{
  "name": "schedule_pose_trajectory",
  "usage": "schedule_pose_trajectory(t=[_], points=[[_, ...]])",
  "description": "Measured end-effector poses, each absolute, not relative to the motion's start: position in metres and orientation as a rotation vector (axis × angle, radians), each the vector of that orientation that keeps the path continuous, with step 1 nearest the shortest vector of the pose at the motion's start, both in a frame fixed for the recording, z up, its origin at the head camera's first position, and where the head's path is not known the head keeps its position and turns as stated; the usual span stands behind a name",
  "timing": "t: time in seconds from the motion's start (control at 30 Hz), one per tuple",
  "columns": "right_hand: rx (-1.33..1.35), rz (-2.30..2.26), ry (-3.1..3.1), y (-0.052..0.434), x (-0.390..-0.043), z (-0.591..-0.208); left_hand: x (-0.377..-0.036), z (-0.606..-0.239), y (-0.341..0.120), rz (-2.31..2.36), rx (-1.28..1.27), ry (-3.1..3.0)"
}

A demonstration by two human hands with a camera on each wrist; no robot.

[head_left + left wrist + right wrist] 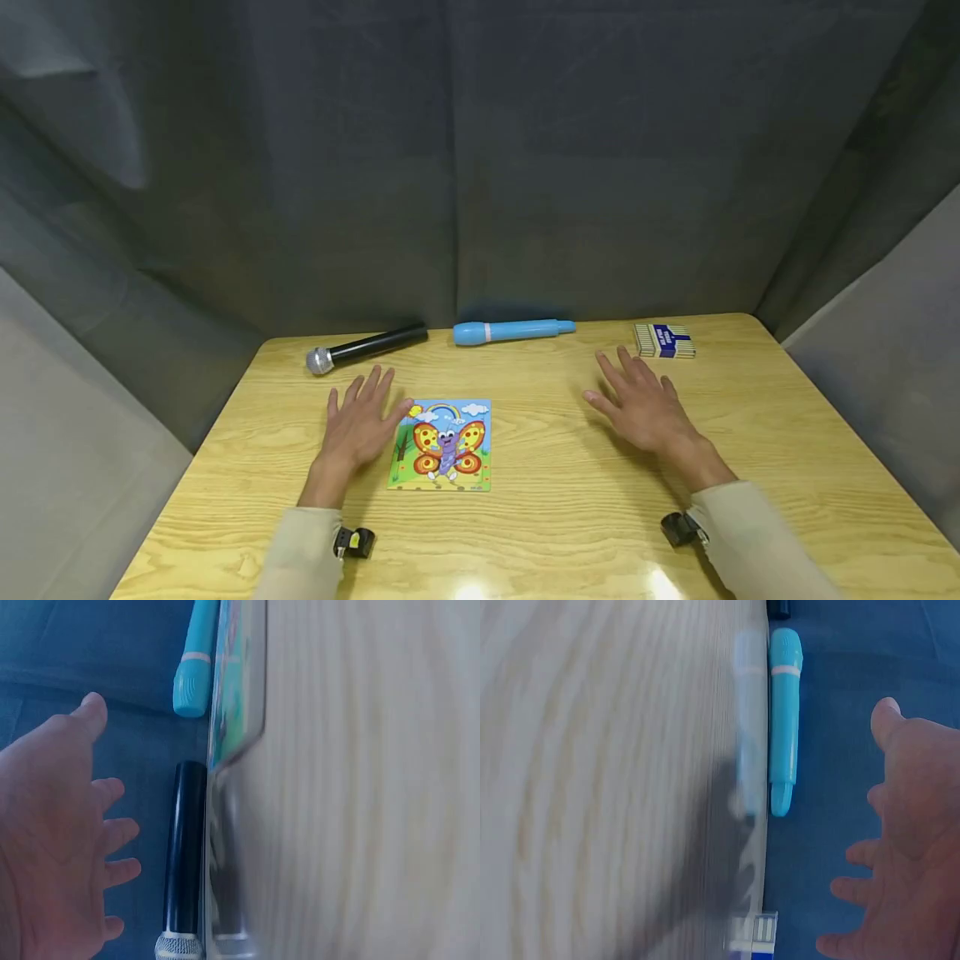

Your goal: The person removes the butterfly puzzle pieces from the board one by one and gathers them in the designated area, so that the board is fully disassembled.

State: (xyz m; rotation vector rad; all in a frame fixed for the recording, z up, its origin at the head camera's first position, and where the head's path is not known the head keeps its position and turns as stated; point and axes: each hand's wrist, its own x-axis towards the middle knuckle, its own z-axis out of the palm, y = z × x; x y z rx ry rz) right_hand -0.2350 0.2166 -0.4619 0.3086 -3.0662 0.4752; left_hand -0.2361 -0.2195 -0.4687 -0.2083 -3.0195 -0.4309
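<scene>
My left hand (362, 427) hovers over the table with fingers spread, its thumb overlapping the upper left corner of a square butterfly picture puzzle (448, 450) in the head view. Beyond its fingertips lies a black microphone (381, 343) with a silver mesh head. My right hand (647, 406) is likewise spread, holding nothing, its shadow falling on the wood. Just past its fingers is a pack of pale sticks with a blue label (665, 341). A blue microphone-shaped object (513, 331) with a pale band lies at the back middle; the right wrist view shows it (784, 724) too.
The light wooden table (555, 533) ends at the back against a dark curtain (480, 167). Pale grey panels (67, 433) stand at both sides. A small black camera (362, 543) is strapped at each wrist, beside light sleeves.
</scene>
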Motion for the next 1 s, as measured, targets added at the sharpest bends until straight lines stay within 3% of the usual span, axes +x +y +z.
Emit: schedule_pose_trajectory(t=[1.0], points=[[0.616,0.624,-3.049,0.122,-0.215,-0.470,-0.209,-0.469,-0.202,-0.499,-0.187,-3.213]])
